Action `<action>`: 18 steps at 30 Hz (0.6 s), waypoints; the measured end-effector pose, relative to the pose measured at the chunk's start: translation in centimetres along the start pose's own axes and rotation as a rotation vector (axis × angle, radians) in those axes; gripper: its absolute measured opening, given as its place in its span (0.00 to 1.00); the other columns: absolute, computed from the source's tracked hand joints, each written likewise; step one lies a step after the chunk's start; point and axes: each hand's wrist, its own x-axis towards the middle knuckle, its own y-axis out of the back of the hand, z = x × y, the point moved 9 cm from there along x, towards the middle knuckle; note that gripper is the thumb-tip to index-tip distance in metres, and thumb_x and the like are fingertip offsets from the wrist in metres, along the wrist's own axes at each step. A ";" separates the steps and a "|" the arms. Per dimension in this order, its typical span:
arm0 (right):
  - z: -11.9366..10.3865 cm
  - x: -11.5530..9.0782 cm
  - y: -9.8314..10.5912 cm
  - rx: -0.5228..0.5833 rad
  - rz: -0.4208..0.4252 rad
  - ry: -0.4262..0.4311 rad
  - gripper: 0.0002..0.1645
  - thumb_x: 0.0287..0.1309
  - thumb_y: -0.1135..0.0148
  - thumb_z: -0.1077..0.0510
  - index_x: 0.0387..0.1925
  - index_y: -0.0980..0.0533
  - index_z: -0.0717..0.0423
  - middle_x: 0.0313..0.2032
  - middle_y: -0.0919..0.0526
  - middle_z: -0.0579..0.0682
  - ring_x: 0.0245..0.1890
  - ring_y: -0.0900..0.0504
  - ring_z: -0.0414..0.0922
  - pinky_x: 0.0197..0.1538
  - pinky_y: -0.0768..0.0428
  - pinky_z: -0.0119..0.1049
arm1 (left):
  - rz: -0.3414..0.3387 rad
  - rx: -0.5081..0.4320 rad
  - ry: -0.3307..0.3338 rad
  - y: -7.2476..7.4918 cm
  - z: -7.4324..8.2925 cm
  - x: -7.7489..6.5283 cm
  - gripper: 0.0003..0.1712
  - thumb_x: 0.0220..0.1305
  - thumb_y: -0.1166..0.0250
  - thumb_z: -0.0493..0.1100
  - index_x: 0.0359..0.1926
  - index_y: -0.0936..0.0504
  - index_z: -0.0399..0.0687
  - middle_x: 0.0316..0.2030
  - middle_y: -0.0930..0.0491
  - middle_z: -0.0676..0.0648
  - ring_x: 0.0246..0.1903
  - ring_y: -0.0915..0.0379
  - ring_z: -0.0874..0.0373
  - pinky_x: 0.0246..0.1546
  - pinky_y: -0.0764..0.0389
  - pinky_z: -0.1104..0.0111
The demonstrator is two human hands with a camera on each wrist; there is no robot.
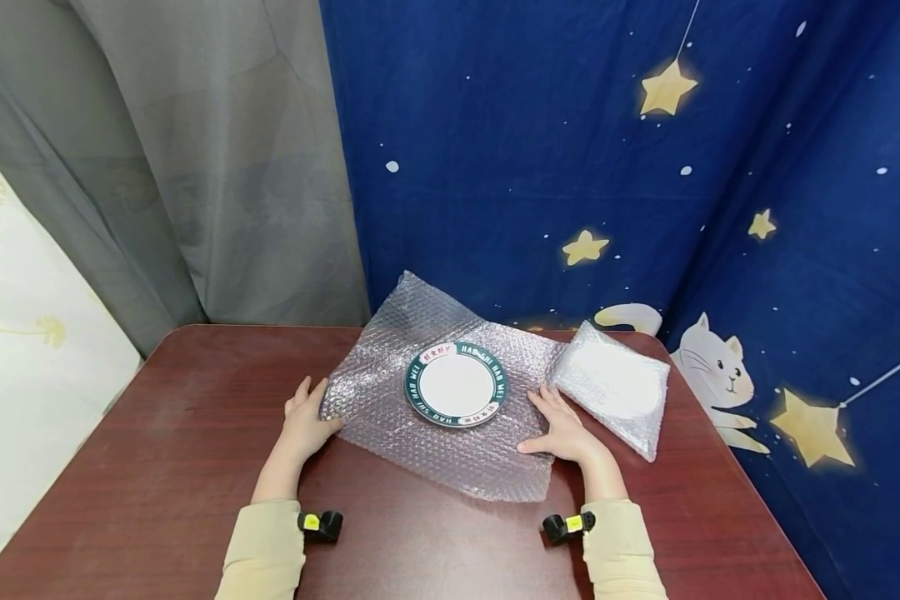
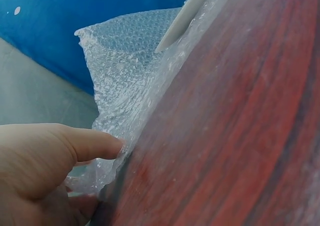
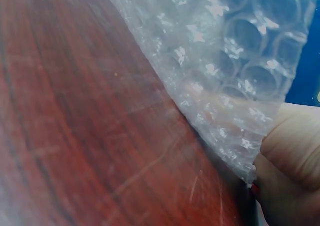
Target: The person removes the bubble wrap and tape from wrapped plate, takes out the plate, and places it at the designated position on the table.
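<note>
A round white plate (image 1: 457, 385) with a green lettered rim lies face up on a sheet of bubble wrap (image 1: 435, 467). At the sheet's left edge is my left hand (image 1: 305, 425), its fingers loosely spread and its thumb touching the wrap. In the left wrist view, the wrap's crumpled edge runs between that thumb (image 2: 100, 145) and the partly hidden fingers. My right hand (image 1: 566, 429) rests on the sheet's right side, fingers extended and thumb apart. Close to its fingertips is a bubble-wrapped packet (image 1: 613, 383) with something white and round inside.
The reddish-brown wooden table (image 1: 172, 467) has rounded back corners. Behind it hang a grey curtain (image 1: 247, 167) and a blue star-patterned curtain (image 1: 495, 167). The sheet's far corner stands up past the table's back edge. Black straps (image 1: 322, 525) sit at both wrists.
</note>
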 end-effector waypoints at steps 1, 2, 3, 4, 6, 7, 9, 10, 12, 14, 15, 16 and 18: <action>0.0 0.0 0.0 0.000 -0.001 0.002 0.61 0.43 0.25 0.42 0.71 0.45 0.63 0.72 0.56 0.65 0.72 0.65 0.61 0.67 0.58 0.64 | -0.008 0.014 0.000 -0.1 0.1 0.0 0.45 0.60 0.35 0.39 0.71 0.48 0.30 0.71 0.64 0.27 0.65 0.66 0.26 0.59 0.51 0.34; 0.0 0.0 0.0 0.000 -0.001 0.002 0.61 0.43 0.25 0.41 0.71 0.45 0.63 0.72 0.57 0.64 0.72 0.65 0.61 0.66 0.58 0.64 | -0.015 0.031 0.001 -0.2 0.1 -0.1 0.44 0.60 0.36 0.40 0.71 0.48 0.31 0.71 0.65 0.28 0.66 0.68 0.27 0.59 0.54 0.34; 0.0 0.0 0.0 -0.001 -0.002 0.004 0.61 0.43 0.25 0.41 0.71 0.45 0.62 0.72 0.57 0.64 0.72 0.65 0.61 0.67 0.58 0.64 | -0.024 0.049 0.003 -0.3 0.2 -0.1 0.44 0.61 0.37 0.41 0.71 0.48 0.31 0.71 0.66 0.29 0.67 0.70 0.28 0.58 0.56 0.33; 0.0 0.0 -0.1 -0.002 -0.002 0.005 0.61 0.43 0.25 0.41 0.71 0.45 0.62 0.72 0.57 0.64 0.72 0.65 0.61 0.66 0.58 0.64 | -0.032 0.067 0.006 -0.4 0.2 -0.2 0.43 0.61 0.37 0.41 0.71 0.48 0.31 0.72 0.67 0.30 0.67 0.72 0.28 0.58 0.58 0.33; 0.1 0.0 -0.1 -0.001 -0.003 0.005 0.61 0.43 0.26 0.41 0.71 0.45 0.62 0.72 0.57 0.64 0.72 0.65 0.61 0.66 0.59 0.64 | -0.043 0.105 0.013 -0.5 0.4 -0.3 0.42 0.62 0.38 0.42 0.71 0.47 0.31 0.72 0.69 0.31 0.67 0.76 0.29 0.57 0.62 0.32; 0.1 0.0 -0.1 0.001 -0.002 0.005 0.61 0.43 0.26 0.41 0.71 0.45 0.62 0.73 0.57 0.63 0.72 0.65 0.61 0.66 0.59 0.64 | -0.047 0.126 0.016 -0.5 0.4 -0.3 0.41 0.63 0.38 0.42 0.71 0.46 0.31 0.72 0.69 0.31 0.67 0.78 0.29 0.57 0.64 0.31; 0.2 0.0 -0.1 0.006 -0.001 0.005 0.61 0.43 0.26 0.41 0.71 0.45 0.62 0.73 0.57 0.63 0.72 0.65 0.61 0.66 0.59 0.64 | -0.053 0.161 0.024 -0.6 0.5 -0.4 0.40 0.64 0.39 0.43 0.70 0.45 0.31 0.72 0.70 0.32 0.67 0.81 0.29 0.57 0.68 0.31; 0.2 0.0 -0.1 0.010 0.000 0.006 0.61 0.43 0.26 0.41 0.71 0.45 0.62 0.73 0.57 0.63 0.72 0.65 0.61 0.66 0.59 0.64 | -0.053 0.174 0.030 -0.5 0.5 -0.5 0.39 0.64 0.39 0.43 0.70 0.43 0.31 0.72 0.70 0.32 0.67 0.81 0.29 0.57 0.69 0.31; 0.2 0.0 -0.1 0.013 0.001 0.008 0.61 0.44 0.26 0.41 0.71 0.45 0.62 0.73 0.57 0.63 0.72 0.65 0.61 0.66 0.59 0.64 | -0.053 0.194 0.041 -0.5 0.6 -0.6 0.38 0.64 0.39 0.44 0.69 0.42 0.31 0.72 0.71 0.32 0.67 0.83 0.29 0.57 0.72 0.31; 0.2 0.0 -0.1 0.011 0.002 0.011 0.60 0.44 0.26 0.41 0.71 0.45 0.62 0.73 0.57 0.63 0.72 0.65 0.61 0.66 0.59 0.64 | -0.052 0.213 0.045 -0.4 0.7 -0.7 0.37 0.64 0.39 0.44 0.68 0.40 0.30 0.72 0.71 0.32 0.67 0.83 0.29 0.57 0.73 0.31; 0.2 0.0 -0.1 0.011 0.002 0.012 0.60 0.44 0.26 0.41 0.71 0.44 0.62 0.73 0.57 0.63 0.72 0.65 0.61 0.66 0.59 0.64 | -0.050 0.224 0.043 -0.4 0.8 -0.7 0.37 0.64 0.39 0.44 0.68 0.40 0.29 0.72 0.71 0.32 0.67 0.83 0.29 0.57 0.73 0.31; 0.2 0.0 -0.1 0.011 0.003 0.015 0.60 0.44 0.26 0.41 0.71 0.44 0.62 0.73 0.57 0.63 0.72 0.65 0.61 0.66 0.59 0.64 | -0.048 0.235 0.037 -0.4 0.9 -0.7 0.36 0.64 0.39 0.44 0.67 0.39 0.29 0.72 0.70 0.32 0.67 0.82 0.29 0.57 0.73 0.31; 0.3 0.0 -0.1 0.009 0.003 0.017 0.60 0.44 0.26 0.41 0.71 0.44 0.62 0.73 0.57 0.63 0.72 0.65 0.61 0.66 0.59 0.64 | -0.046 0.256 0.018 -0.6 1.1 -0.7 0.35 0.65 0.40 0.43 0.67 0.39 0.28 0.72 0.66 0.32 0.68 0.80 0.30 0.58 0.74 0.32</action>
